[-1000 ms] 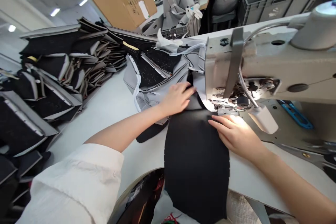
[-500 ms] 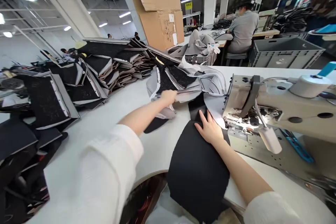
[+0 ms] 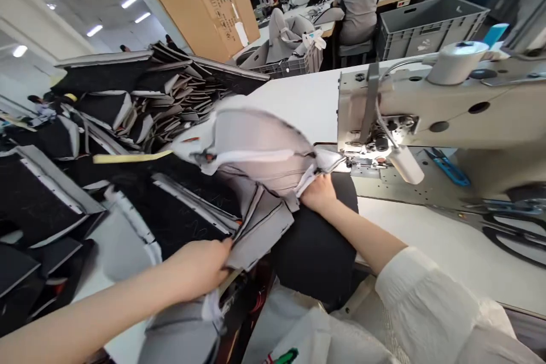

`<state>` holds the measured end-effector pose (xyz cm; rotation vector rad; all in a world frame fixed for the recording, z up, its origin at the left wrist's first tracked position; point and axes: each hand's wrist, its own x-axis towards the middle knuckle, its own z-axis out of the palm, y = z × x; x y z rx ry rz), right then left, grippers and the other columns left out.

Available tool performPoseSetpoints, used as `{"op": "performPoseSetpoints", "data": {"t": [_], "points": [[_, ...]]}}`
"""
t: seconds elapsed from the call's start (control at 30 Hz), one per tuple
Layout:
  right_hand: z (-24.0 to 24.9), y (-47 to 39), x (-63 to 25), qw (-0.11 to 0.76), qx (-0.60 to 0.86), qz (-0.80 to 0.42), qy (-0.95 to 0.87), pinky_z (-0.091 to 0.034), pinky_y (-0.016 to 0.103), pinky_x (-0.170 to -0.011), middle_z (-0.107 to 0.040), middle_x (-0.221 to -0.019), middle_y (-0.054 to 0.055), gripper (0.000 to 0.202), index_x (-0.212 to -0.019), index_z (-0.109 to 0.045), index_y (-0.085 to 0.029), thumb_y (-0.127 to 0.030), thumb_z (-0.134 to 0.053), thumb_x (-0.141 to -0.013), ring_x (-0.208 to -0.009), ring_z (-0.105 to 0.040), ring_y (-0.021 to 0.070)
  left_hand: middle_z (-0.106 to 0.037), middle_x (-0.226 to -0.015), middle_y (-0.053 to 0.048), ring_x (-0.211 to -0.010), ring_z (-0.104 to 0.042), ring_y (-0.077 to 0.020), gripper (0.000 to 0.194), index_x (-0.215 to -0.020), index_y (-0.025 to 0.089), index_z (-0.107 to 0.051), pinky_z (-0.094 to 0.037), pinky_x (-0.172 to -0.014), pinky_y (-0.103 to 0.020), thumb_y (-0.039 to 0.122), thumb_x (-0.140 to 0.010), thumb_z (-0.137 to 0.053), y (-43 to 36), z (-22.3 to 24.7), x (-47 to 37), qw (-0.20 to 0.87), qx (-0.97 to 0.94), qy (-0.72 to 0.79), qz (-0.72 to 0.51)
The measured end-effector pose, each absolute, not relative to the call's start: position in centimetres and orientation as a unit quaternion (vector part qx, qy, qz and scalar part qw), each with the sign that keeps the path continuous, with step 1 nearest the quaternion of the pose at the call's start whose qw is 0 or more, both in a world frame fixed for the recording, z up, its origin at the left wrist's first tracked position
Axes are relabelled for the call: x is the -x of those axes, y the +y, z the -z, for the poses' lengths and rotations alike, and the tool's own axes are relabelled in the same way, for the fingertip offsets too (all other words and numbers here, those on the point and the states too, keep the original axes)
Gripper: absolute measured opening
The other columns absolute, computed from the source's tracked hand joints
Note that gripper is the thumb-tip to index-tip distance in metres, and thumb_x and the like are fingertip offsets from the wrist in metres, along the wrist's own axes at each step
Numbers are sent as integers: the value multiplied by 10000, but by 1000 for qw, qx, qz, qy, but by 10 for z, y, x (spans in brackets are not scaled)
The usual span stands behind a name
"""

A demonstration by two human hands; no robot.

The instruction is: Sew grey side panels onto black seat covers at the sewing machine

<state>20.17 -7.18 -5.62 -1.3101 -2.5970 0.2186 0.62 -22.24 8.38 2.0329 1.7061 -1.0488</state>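
Factory room: ceiling lights [image 3: 131, 0] shine at your 11 o'clock; a seated person in gray [image 3: 358, 0] is at 12 to 1, turned away from you, beside a large gray crate [image 3: 430, 28] at 1.
Cardboard box [image 3: 213, 11]: tall and tilted in your view, at 11 to 12 o'clock, near a smaller crate [image 3: 313, 60] heaped with gray pieces.
White table [image 3: 294, 99]: spreads under your work, bare at 12 and again at 4 o'clock.
Stacked pieces [image 3: 106, 108]: black and gray, piled from 9 to 11 o'clock, crowding your left side.
Sewing machine [image 3: 452, 102]: at your 2 o'clock, its needle area lit; the thread cone [image 3: 458, 62] stands on top, the blue snips [image 3: 447, 168] lie at 3.
Sewn cover [image 3: 260, 142]: gray and black, across the middle, partly blurred; it hides the table beneath and reaches right up to the needle area.
Black panel [image 3: 315, 250]: at 6 o'clock, partly under the cover, dropping over the near edge toward your lap.
Left hand [image 3: 202, 270]: at 7 o'clock, your fingers closed on the cover's near edge.
Right hand [image 3: 319, 193]: just right of center, touching the cover's white-trimmed edge, above the panel; your fingertips are hidden, so how tightly they close cannot be told.
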Motion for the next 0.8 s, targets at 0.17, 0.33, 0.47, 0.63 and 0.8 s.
{"op": "performPoseSetpoints", "data": {"t": [0.17, 0.33, 0.47, 0.63, 0.8], "points": [[60, -124, -219, 131, 364, -94, -917, -239, 468, -1103, -428, -1408, 151, 416, -1275, -535, -135, -298, -401, -916, -1335, -325, 286, -638, -779, -17, -670, -613, -174, 173, -793, 223, -571, -493, -615, -283, 178, -821, -406, -160, -40, -86, 189, -883, 419, 96], [47, -134, -323, 102, 389, -73, -913, -367, 472, -1012, -442, -1385, 175, 458, -1274, -543, -164, -98, -443, -832, -1288, -395, 316, -537, -1174, -142, -1059, -548, -245, 431, -1240, 132, -467, -459, -915, -394, 114, -813, -406, -81, 18, -111, 94, -877, 471, -20], [37, -121, -368, 83, 326, -99, -937, -291, 572, -1033, -356, -1452, 162, 601, -1363, -443, -239, -131, -530, -778, -1353, -292, 325, -469, -1226, -169, -1132, -460, -315, 498, -1309, 140, -439, -450, -902, -440, 146, -811, -458, -37, 39, -109, -74, -870, 486, -27], [55, -102, -327, 127, 256, -143, -948, -202, 599, -1071, -420, -1412, 158, 568, -1350, -464, -204, -371, -591, -822, -1335, -325, 327, -498, -1145, -167, -1066, -452, -324, 369, -1187, 138, -540, -399, -912, -446, 191, -831, -460, 2, 35, -116, -202, -873, 441, -40], [69, -91, -312, 167, 273, -108, -941, -266, 494, -1093, -487, -1365, 128, 412, -1348, -470, -193, -195, -381, -945, -1305, -392, 254, -505, -1126, -180, -1064, -442, -336, 429, -1201, 142, -537, -376, -859, -455, 105, -784, -441, 28, 33, -119, -199, -890, 411, -19]]}}
